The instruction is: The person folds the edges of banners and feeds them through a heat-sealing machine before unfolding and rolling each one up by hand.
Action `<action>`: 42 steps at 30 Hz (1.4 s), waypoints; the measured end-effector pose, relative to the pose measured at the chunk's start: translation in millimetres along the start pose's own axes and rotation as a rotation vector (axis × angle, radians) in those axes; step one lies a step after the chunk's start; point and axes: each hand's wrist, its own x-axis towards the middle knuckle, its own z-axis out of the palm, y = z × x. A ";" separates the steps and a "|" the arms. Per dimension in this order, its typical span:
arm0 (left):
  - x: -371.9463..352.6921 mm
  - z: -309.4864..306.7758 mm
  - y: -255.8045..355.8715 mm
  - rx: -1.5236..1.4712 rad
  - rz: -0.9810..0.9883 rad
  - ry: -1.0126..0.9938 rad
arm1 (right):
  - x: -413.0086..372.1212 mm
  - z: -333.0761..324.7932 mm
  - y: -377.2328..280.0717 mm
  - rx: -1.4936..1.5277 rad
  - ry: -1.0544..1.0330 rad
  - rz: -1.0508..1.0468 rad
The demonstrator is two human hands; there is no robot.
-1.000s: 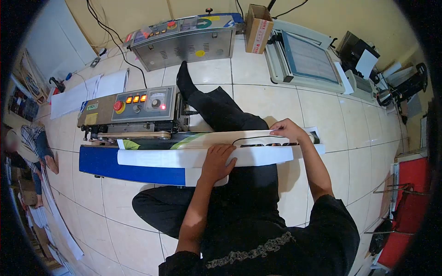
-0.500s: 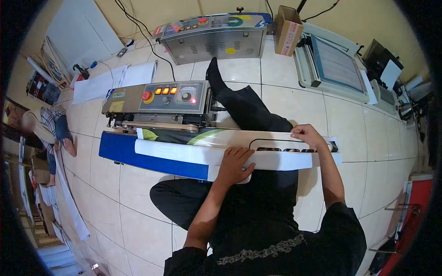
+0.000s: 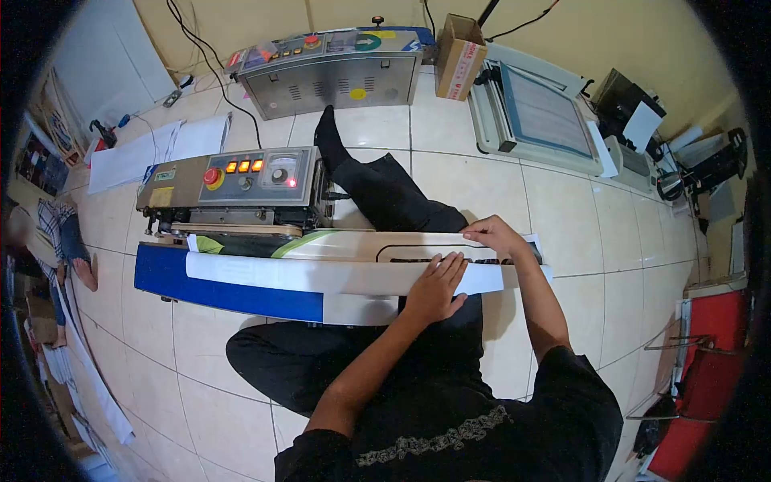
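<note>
A long printed sheet with green, white and black artwork lies along the bed of a band sealer. Its near edge is folded over, showing a plain white strip. My left hand rests flat on that fold, fingers stretched out and pressing it down. Farther right, my right hand pinches the far edge of the sheet between thumb and fingers. The sheet's left end reaches the sealer's belt. Under it, the blue bed shows at the left.
A second sealer stands by the wall, with a cardboard box and a framed flat device to its right. My outstretched leg lies behind the sheet. Another person sits at far left; a red object is at right.
My left hand has slid to the right along the fold, closer to my right hand. My right hand keeps its pinch on the far edge. The whole view has shifted slightly.
</note>
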 end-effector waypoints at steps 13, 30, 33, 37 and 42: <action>-14.6 -17.3 -13.5 -0.012 -0.030 -0.015 | 6.4 10.9 -18.6 -0.122 -0.042 -0.102; -38.7 -39.5 -18.7 -0.018 -0.098 -0.094 | -32.8 -20.5 16.7 -0.082 0.020 -0.042; -40.5 -43.1 -20.4 -0.018 -0.105 -0.093 | -40.6 -48.0 58.3 -0.048 0.080 0.097; -40.7 -49.5 -23.0 -0.016 -0.122 -0.078 | -62.1 -83.7 87.4 -0.047 0.039 0.137; -46.2 -50.9 -27.8 0.009 -0.142 -0.059 | -76.1 -90.0 68.5 -0.009 -0.001 0.112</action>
